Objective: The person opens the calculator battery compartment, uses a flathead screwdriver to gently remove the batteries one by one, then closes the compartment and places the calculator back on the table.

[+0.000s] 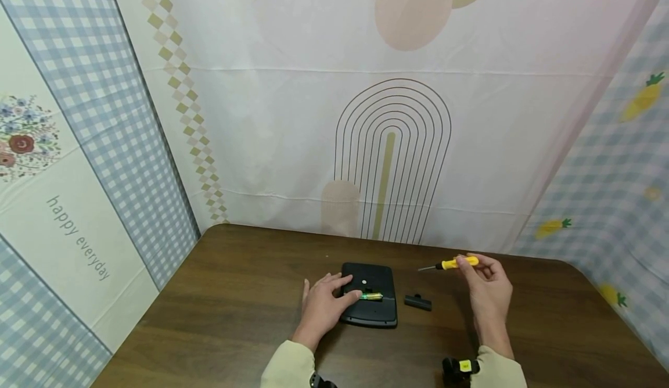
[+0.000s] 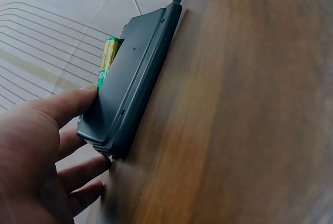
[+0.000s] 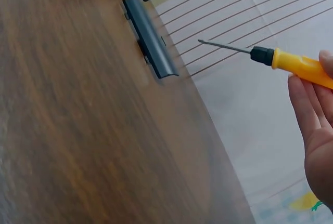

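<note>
A flat black calculator-like device (image 1: 368,315) lies back up on the table, its battery compartment uncovered. A green-and-gold battery (image 2: 107,60) sticks up at a tilt from it in the left wrist view. My left hand (image 1: 323,306) holds the device by its left side, the thumb touching the battery's near end and the other fingers along the edge. To the right, my right hand (image 1: 490,289) pinches a yellow screwdriver (image 1: 460,263) by its handle above the table. Its thin metal tip points left, toward the device, touching nothing. A small black battery cover (image 3: 151,39) lies between the device and my right hand.
The brown wooden table (image 1: 235,295) has its far edge against a pale patterned cloth (image 1: 272,132). Checked cloths hang at the left (image 1: 125,109) and right (image 1: 601,184) sides. Black wrist cameras sit on both wrists.
</note>
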The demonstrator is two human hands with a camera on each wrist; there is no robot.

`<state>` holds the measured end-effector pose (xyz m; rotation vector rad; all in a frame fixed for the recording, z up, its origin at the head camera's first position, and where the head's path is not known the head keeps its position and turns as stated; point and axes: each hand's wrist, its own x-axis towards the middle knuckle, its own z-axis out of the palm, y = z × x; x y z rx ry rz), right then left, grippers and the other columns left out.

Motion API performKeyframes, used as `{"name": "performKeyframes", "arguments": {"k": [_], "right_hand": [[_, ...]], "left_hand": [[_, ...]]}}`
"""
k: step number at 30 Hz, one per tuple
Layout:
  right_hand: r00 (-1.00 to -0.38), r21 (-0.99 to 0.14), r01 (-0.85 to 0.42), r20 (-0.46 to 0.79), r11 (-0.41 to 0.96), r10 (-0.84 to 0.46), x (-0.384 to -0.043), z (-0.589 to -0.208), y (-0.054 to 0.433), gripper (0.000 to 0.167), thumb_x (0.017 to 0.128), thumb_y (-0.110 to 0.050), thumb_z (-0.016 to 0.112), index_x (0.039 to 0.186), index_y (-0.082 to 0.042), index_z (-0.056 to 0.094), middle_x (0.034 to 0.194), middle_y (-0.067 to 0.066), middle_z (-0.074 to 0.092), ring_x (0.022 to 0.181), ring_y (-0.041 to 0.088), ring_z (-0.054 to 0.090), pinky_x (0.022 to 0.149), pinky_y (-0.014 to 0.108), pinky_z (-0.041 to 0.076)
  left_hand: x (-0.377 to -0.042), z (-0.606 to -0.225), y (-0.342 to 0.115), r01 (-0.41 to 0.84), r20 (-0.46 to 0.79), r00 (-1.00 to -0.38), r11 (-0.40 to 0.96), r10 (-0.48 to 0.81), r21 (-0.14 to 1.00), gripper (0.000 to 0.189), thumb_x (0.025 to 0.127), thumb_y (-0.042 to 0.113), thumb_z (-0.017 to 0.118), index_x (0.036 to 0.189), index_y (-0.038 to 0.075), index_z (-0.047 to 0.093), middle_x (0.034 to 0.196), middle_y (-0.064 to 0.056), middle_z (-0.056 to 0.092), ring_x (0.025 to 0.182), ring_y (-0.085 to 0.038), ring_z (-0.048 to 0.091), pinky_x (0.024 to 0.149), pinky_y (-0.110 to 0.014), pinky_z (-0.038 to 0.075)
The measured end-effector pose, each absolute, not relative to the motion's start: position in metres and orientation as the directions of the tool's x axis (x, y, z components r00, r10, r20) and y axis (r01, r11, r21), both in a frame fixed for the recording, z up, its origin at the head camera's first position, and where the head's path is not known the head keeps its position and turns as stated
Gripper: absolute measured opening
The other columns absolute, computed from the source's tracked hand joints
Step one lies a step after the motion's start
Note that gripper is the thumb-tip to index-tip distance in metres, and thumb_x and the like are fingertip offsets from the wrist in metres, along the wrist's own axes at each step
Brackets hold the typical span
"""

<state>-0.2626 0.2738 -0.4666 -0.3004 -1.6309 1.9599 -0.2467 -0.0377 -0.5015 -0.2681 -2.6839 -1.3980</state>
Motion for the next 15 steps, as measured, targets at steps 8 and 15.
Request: {"name": "performKeyframes", "arguments": {"k": [8,15], "right_hand": [[-0.777,-0.965,-0.229,0.259,0.126,0.574,-0.2588,-0.4664,0.2771,0.037,0.093,-0.013,0.085,0.119,0.003,0.064,0.097,-0.008,0.067,0.089,0.0,0.067,0.075,0.009,0.054],[-0.753,-0.934,-0.147,0.319,0.325,0.576,-0.2572,-0.4663,0.2783,0.038,0.097,-0.02,0.081,0.123,0.002,0.063,0.105,-0.004,0.065,0.092,-0.003,0.062,0.076,0.006,0.051]], "left_hand": [[-0.247,-0.5011,-0.0375,0.197,0.168,-0.98,0.564,0.104,0.802,0.051,0.096,0.043,0.078,0.137,0.013,0.074,0.146,-0.015,0.064,0.146,-0.04,0.048,0.122,-0.074,0.003],[-0.247,-0.5017,-0.0376,0.204,0.177,-0.979,0.562,0.102,0.802,0.051,0.096,0.042,0.079,0.137,0.013,0.074,0.145,-0.016,0.064,0.146,-0.04,0.048,0.121,-0.075,0.003]]}}
